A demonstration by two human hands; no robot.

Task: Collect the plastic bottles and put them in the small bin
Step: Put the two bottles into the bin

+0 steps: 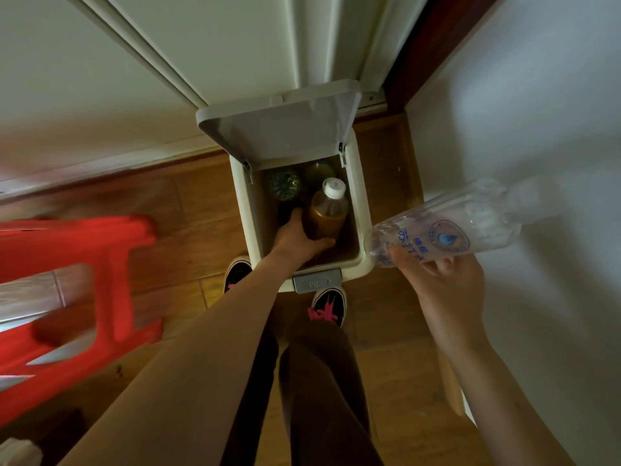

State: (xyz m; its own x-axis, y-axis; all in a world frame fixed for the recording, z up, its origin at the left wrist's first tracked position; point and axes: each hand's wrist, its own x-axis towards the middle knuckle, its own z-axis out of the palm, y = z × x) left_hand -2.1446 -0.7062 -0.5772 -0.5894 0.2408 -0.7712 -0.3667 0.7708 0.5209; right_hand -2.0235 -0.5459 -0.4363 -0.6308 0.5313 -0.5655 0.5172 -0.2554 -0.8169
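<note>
A small white bin (362, 210) stands on the wooden floor with its lid (282, 124) tipped up and back. My left hand (295, 238) reaches inside it, shut on a brown bottle with a white cap (327, 211) that stands upright. Two more bottles lie deeper in the bin, one seen from its dark green base (284, 185), the other (319, 171) half hidden under the lid. My right hand (443, 280) is just right of the bin's front corner, shut on a clear plastic bottle with a blue label (447, 227), held on its side.
A red plastic stool (77, 284) stands to the left. A white door (201, 45) is behind the bin and a white wall (537, 129) runs along the right. My two shoes (327, 306) are at the bin's grey push pedal (317, 280).
</note>
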